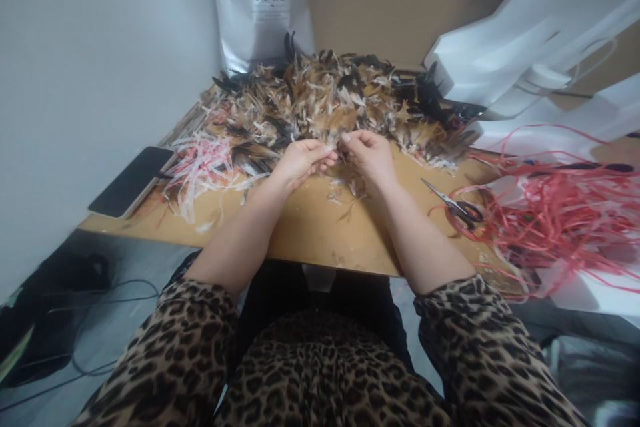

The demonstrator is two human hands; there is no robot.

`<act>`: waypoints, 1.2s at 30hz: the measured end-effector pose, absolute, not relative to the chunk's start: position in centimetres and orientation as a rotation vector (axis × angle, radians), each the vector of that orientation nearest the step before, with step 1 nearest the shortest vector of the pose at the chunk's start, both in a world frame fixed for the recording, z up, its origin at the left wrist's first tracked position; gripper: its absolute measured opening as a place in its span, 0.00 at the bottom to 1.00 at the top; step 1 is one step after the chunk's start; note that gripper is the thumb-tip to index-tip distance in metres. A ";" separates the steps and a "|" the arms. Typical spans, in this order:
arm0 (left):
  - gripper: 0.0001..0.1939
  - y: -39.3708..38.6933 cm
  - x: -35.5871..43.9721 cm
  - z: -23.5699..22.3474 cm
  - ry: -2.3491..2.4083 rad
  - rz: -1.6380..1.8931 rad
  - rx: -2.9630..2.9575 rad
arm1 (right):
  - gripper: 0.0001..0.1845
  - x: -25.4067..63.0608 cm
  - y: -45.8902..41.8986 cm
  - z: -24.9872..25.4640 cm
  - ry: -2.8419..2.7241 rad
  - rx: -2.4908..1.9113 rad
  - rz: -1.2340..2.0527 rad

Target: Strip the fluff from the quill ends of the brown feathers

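My left hand (306, 161) and my right hand (371, 153) come close together over the front of the table. Both are closed in a pinch, thumb against fingers, on small brown feathers (334, 125) whose pinched ends are mostly hidden by my fingertips. Right behind them spreads a large pile of brown, tan and black feathers (300, 93), so the edge between the held ones and the pile is hard to tell. A few loose feather bits (350, 210) lie on the wood below my right hand.
Pink and white plastic strips (200, 163) lie at left beside a phone (133, 180). On the right are scissors (457, 203) and a tangle of red strips (565, 213). A white printed bag (265, 20) stands behind the pile. The wooden table (320, 233) ends before my lap.
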State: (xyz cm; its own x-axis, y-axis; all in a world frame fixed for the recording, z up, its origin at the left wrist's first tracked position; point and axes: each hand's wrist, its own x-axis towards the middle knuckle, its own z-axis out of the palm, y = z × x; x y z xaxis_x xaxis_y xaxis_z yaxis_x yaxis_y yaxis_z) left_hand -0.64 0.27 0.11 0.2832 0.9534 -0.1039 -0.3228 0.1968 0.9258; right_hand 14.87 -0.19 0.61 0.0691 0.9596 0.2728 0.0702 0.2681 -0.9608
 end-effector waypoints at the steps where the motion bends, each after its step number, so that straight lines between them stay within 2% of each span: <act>1: 0.05 0.4 -0.7 0.1 0.836 1.079 0.926 | 0.14 15.3 0.0 0.7 -1.329 -1.122 0.884; 9: 0.02 1.0 -1.0 0.1 0.849 1.187 0.756 | 0.08 18.0 1.1 0.2 -1.786 -1.608 0.594; 15: 0.03 1.2 -1.1 0.1 0.829 1.243 0.728 | 0.09 16.4 0.5 -0.6 -1.929 -1.439 0.258; 20: 0.03 1.3 -1.2 -0.1 0.846 1.220 0.721 | 0.10 15.0 0.7 -1.9 -2.107 -1.468 -0.014; 36: 0.02 0.7 -2.1 0.8 0.767 0.980 0.759 | 0.10 16.4 0.1 -0.2 -2.021 -1.149 -0.288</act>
State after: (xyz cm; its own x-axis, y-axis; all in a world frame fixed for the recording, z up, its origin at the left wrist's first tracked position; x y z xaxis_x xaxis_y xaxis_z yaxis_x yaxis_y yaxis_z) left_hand -2.11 0.74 0.84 0.3536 0.9110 -0.2122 -0.4251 0.3586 0.8311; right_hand 16.42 0.12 -0.20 -0.2886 0.6301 0.7209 0.8064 0.5658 -0.1717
